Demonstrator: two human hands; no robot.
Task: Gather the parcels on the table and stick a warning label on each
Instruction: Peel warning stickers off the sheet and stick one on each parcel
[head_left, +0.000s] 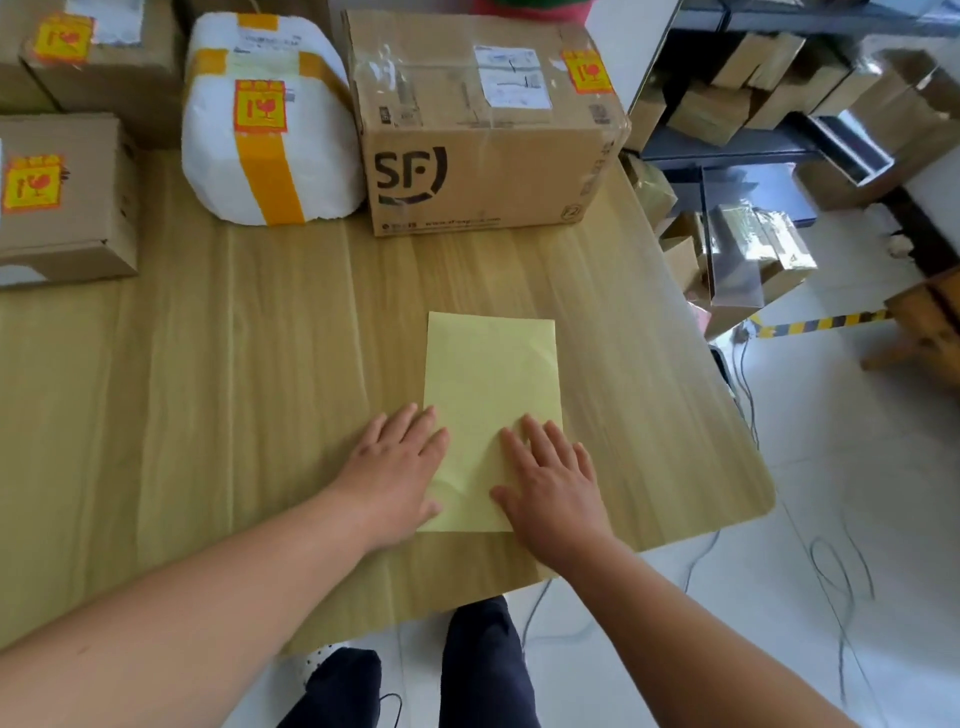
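A pale yellow backing sheet lies flat on the wooden table near its front edge. My left hand rests flat on the sheet's left edge, fingers straight. My right hand presses flat on its lower right part. Along the back stand a large SF cardboard box, a white foam parcel with orange tape, and two smaller cardboard boxes, one at the far left and one behind it. Each of these carries a red-and-yellow warning label.
The table's right edge runs diagonally past the SF box; beyond it dark metal shelving holds several cardboard boxes. Cables trail over the white floor. My legs show below the table's front edge.
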